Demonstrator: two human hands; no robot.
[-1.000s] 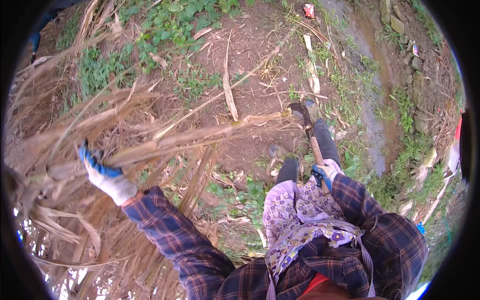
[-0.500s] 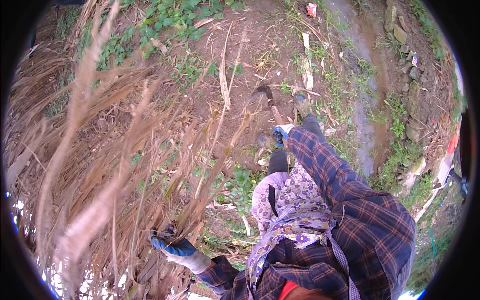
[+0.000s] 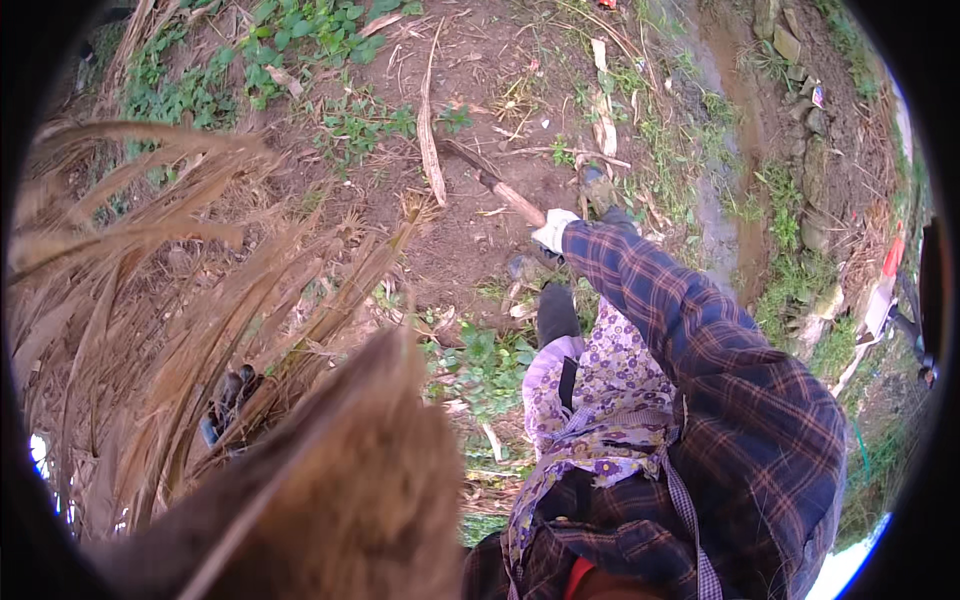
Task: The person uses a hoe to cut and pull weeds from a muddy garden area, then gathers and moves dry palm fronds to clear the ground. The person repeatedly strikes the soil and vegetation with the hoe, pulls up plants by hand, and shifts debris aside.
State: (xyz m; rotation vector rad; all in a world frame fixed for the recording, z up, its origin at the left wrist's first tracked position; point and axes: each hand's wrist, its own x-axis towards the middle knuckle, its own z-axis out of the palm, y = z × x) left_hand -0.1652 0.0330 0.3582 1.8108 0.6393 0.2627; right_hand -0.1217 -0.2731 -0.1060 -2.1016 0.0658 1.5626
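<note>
My right hand (image 3: 555,230), in a white and dark glove, is closed round the wooden handle of a sickle (image 3: 515,202). The sickle's dark head lies low over the bare soil, ahead of my boots. Off to the left, my left hand (image 3: 228,402), in a dark and blue glove, is closed round a bundle of dry brown stalks (image 3: 300,335). Leaves partly cover that hand and its forearm. Cut stalk ends in the bundle point toward the sickle. A large blurred dry leaf (image 3: 360,490) hangs close in front, at the lower left.
Green weeds (image 3: 290,45) grow at the far left. A dry stalk strip (image 3: 430,120) lies on the soil beyond the sickle. My boots (image 3: 557,312) stand by low green plants. To the right, a wet ditch (image 3: 735,170) runs beside stones (image 3: 812,190).
My left hand has moved left and away with the stalks. The sickle has swung left, and my right hand has shifted slightly left and away. A dry leaf now covers the lower left.
</note>
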